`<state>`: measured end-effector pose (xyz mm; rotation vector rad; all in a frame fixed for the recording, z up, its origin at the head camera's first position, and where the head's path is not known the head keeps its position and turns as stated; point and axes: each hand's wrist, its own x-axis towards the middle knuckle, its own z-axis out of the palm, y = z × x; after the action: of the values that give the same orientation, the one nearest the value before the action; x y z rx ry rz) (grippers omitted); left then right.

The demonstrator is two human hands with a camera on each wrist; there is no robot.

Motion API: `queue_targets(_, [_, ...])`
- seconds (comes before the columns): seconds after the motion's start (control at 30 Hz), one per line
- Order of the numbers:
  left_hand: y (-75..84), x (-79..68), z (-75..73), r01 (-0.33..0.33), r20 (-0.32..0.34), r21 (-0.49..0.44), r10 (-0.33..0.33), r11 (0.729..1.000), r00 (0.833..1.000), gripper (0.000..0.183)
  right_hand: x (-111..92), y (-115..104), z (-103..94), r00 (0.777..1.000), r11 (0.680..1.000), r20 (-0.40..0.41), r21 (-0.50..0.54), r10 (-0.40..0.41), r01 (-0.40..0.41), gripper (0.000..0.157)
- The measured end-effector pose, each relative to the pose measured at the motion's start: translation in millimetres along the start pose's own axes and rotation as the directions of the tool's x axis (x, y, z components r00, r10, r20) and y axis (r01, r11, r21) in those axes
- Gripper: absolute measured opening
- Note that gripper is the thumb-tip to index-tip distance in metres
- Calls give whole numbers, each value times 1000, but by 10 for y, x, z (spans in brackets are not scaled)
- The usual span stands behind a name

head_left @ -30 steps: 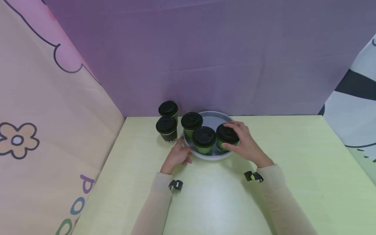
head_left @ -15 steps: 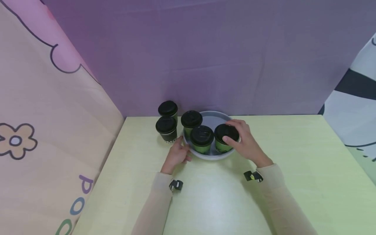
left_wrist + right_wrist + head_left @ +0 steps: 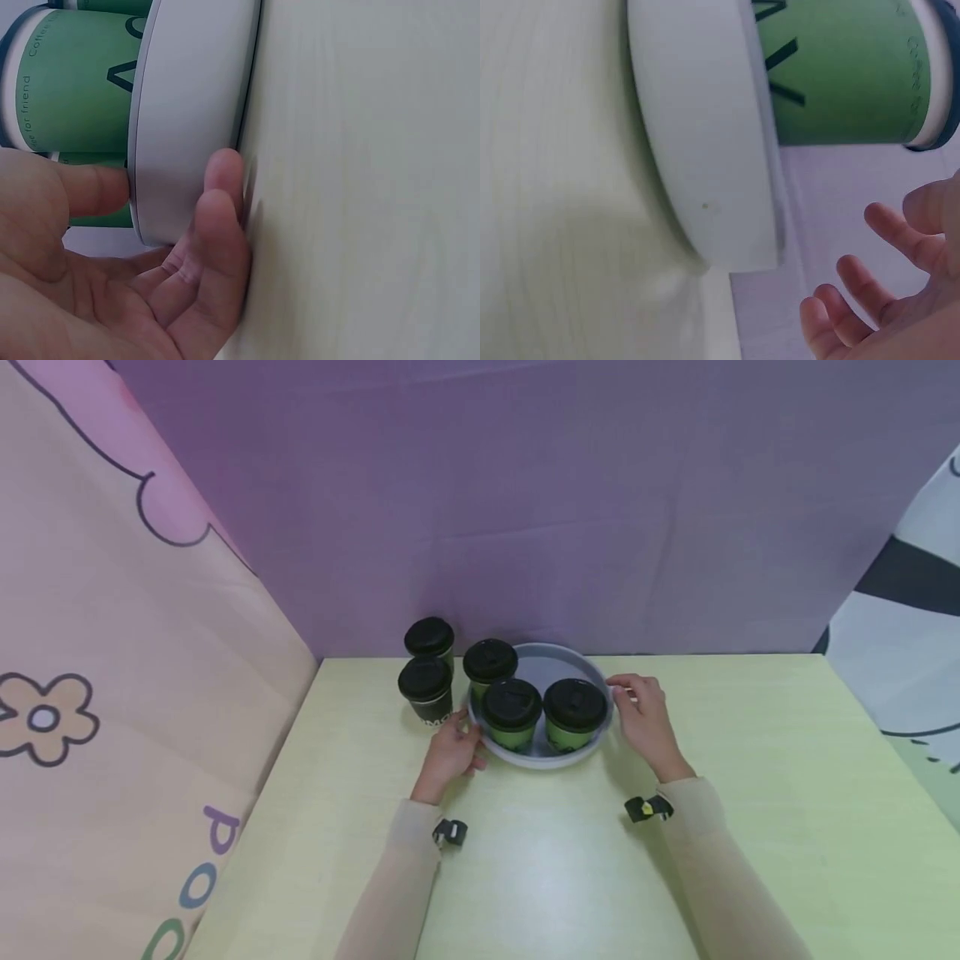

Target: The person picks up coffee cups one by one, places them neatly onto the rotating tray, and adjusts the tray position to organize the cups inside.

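A round grey tray (image 3: 551, 658) carries three green paper coffee cups with black lids: a back-left cup (image 3: 490, 662), a front-left cup (image 3: 512, 708) and a right-hand cup (image 3: 575, 707). At the tray's left side, my left hand (image 3: 450, 752) grips its wall (image 3: 180, 127), thumb at the rim and curled fingers at the lower edge. My right hand (image 3: 647, 720) hovers beside the right rim, fingers loosely bent and holding nothing. In the right wrist view, these fingers (image 3: 862, 289) are apart from the tray and the green cup (image 3: 847, 75).
Left of the tray stand two more lidded cups: a dark cup (image 3: 426, 689) close by my left hand and another cup (image 3: 430, 637) behind it. The pale table (image 3: 540, 860) ends at a purple backdrop (image 3: 525, 510). A printed cloth (image 3: 135, 652) borders the left.
My right hand has let go of the right-hand cup and moved right, off the tray. That cup and the front-left cup have shifted slightly left. My left hand stays at the tray.
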<state>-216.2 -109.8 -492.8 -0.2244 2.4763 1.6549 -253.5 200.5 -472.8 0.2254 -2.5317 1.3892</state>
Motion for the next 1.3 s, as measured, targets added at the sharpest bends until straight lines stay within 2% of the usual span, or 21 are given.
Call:
queue_targets(0.2, [-2,13,8,14,3,-12,-14,1000,1000,54,-3,82,-12,998,999,44,-3,37,-37,32])
queue_targets(0.3, [-6,20,7,13,-2,-12,-13,1000,1000,53,4,131,-5,995,998,82,-40,53,-50,33])
queue_targets(0.5, [-1,23,1,1,-20,-8,-1,1000,1000,51,-6,240,11,976,989,184,-106,120,-101,38])
queue_targets(0.7, [8,16,-22,-12,-48,13,13,1000,999,49,-13,304,8,968,989,218,-109,126,-104,38])
queue_targets(0.8, [8,12,-46,-31,-81,27,33,999,996,41,-10,308,0,966,989,227,-99,127,-107,37])
queue_targets(0.97, [23,-18,-139,-50,-110,135,65,990,992,22,-7,297,-6,958,989,252,-85,140,-122,38])
queue_targets(1.07, [49,-44,-231,-45,-77,200,62,979,995,23,-4,292,-4,954,989,262,-72,145,-131,39])
queue_targets(1.17, [85,-76,-345,-47,-17,227,52,973,999,27,-2,301,-3,952,988,268,-60,150,-139,40])
queue_targets(1.23, [112,-112,-434,-78,46,229,69,970,997,26,-1,314,0,949,988,273,-55,156,-147,41])
queue_targets(1.3, [150,-161,-530,-137,124,224,111,965,986,25,-2,322,4,947,987,276,-52,164,-155,43])
